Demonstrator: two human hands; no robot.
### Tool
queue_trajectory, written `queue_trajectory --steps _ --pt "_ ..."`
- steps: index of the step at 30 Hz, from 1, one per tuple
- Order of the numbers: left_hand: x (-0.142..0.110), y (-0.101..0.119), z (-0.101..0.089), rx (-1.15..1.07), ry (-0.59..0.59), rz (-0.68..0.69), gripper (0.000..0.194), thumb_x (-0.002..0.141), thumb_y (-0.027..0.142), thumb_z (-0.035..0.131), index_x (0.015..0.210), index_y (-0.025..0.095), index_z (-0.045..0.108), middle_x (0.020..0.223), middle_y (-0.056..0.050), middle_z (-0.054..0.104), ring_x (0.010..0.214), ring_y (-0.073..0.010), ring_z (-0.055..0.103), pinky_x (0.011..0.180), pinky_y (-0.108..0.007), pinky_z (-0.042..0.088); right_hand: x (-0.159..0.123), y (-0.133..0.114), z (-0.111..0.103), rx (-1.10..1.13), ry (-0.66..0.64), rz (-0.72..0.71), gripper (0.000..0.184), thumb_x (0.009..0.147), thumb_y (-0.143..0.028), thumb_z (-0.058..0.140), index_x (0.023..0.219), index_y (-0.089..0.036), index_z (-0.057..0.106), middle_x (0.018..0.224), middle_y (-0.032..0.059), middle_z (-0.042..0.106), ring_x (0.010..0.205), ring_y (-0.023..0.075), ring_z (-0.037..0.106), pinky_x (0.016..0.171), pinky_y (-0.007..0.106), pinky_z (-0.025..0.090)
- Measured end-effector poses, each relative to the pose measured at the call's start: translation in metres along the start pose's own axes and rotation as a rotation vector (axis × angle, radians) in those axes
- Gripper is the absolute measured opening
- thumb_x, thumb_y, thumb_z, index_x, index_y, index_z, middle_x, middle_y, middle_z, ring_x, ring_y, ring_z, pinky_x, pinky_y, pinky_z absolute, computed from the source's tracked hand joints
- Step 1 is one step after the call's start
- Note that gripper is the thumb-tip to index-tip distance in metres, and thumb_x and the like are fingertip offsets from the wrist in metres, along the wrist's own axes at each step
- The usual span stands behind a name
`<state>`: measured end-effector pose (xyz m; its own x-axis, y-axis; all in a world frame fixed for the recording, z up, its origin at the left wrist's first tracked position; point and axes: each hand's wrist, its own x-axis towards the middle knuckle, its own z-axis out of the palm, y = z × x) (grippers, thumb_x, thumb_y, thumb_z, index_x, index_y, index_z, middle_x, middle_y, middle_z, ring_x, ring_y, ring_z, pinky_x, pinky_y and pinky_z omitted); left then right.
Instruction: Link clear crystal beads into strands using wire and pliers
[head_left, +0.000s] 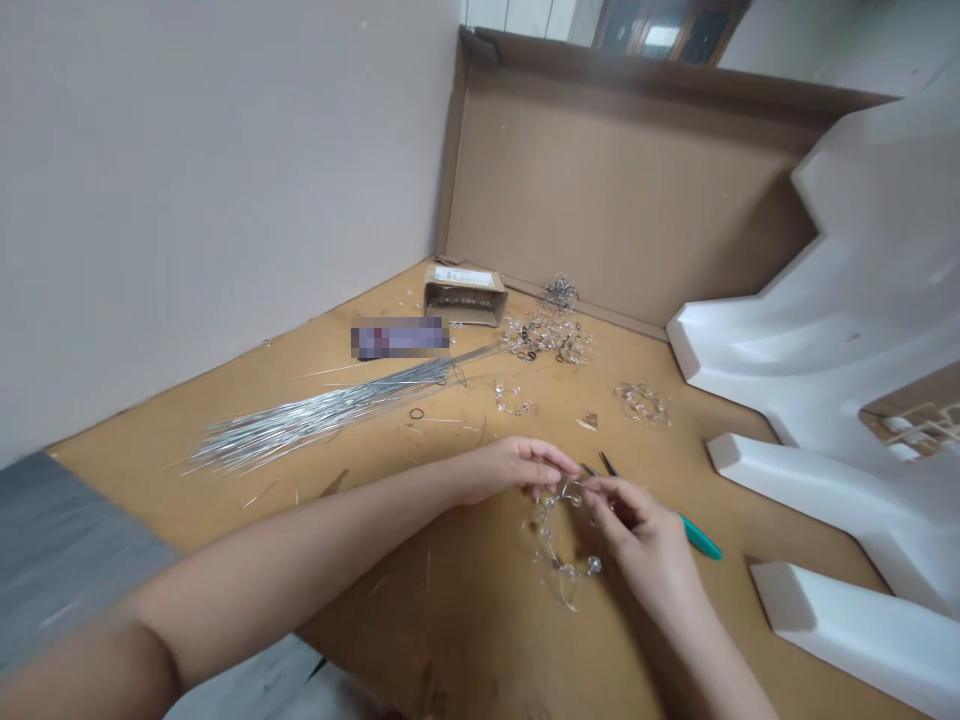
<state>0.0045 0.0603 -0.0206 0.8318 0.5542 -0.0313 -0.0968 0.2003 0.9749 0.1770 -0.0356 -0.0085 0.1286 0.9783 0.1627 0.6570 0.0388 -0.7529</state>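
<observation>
My left hand [517,466] and my right hand [637,530] meet over the brown cardboard surface [450,600], both pinching the top of a strand of clear beads on wire [559,540] that hangs down in a loop between them. My right hand also has a pair of pliers with teal handles [697,538] running through the palm, its dark tips sticking out near the fingertips. The fingers of both hands are pressed together on the strand.
A bundle of thin silver wires [315,415] lies to the left. A small open cardboard box [465,293] and piles of clear beads and rings [547,338] sit at the back. White foam blocks [825,330] line the right side. A cardboard wall stands behind.
</observation>
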Motion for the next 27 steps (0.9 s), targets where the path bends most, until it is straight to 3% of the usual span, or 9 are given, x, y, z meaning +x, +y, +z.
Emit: queue_trajectory --steps 5,11,19,23,27 --pt "-0.005 0.01 0.004 -0.019 0.04 0.056 0.025 0.073 0.027 0.065 0.096 0.017 0.064 0.103 -0.006 0.063 0.079 -0.0096 0.054 0.073 -0.025 0.042 0.001 -0.003 -0.01 0.155 -0.001 0.102 0.03 0.077 -0.048 0.053 0.084 -0.019 0.056 0.064 -0.0015 0.051 0.047 0.0092 0.039 0.044 0.022 0.033" --pt "-0.008 0.016 0.007 -0.032 0.053 0.071 0.022 0.073 0.026 0.066 0.091 0.015 0.064 0.089 -0.005 0.065 0.072 -0.0089 0.055 0.073 -0.025 0.042 0.005 -0.007 -0.013 0.306 -0.044 0.111 0.033 0.074 -0.05 0.056 0.083 -0.019 0.055 0.054 -0.0063 0.038 0.046 0.0083 0.033 0.043 0.021 0.027" --pt "-0.007 0.013 0.006 -0.07 0.048 0.079 0.026 0.071 0.031 0.067 0.091 0.014 0.063 0.095 -0.007 0.064 0.073 -0.0094 0.056 0.074 -0.028 0.043 0.004 -0.005 -0.015 0.31 -0.024 0.1 0.034 0.074 -0.051 0.056 0.083 -0.018 0.055 0.053 -0.0062 0.037 0.047 0.0082 0.032 0.042 0.021 0.025" --pt "-0.004 0.009 0.004 0.061 0.056 0.11 0.022 0.072 0.027 0.065 0.089 0.014 0.063 0.09 -0.005 0.063 0.081 -0.0112 0.056 0.08 -0.028 0.043 0.004 -0.007 -0.014 0.346 -0.023 0.113 0.033 0.074 -0.05 0.057 0.083 -0.018 0.054 0.052 -0.0067 0.037 0.045 0.0076 0.032 0.042 0.021 0.027" --pt "-0.005 0.007 0.004 0.459 0.114 0.282 0.015 0.08 0.025 0.055 0.087 0.015 0.063 0.105 -0.008 0.059 0.095 -0.0151 0.055 0.085 -0.029 0.043 0.005 -0.006 -0.012 0.457 -0.01 0.157 0.033 0.072 -0.05 0.059 0.082 -0.019 0.054 0.05 -0.0069 0.039 0.042 0.0075 0.034 0.039 0.021 0.029"
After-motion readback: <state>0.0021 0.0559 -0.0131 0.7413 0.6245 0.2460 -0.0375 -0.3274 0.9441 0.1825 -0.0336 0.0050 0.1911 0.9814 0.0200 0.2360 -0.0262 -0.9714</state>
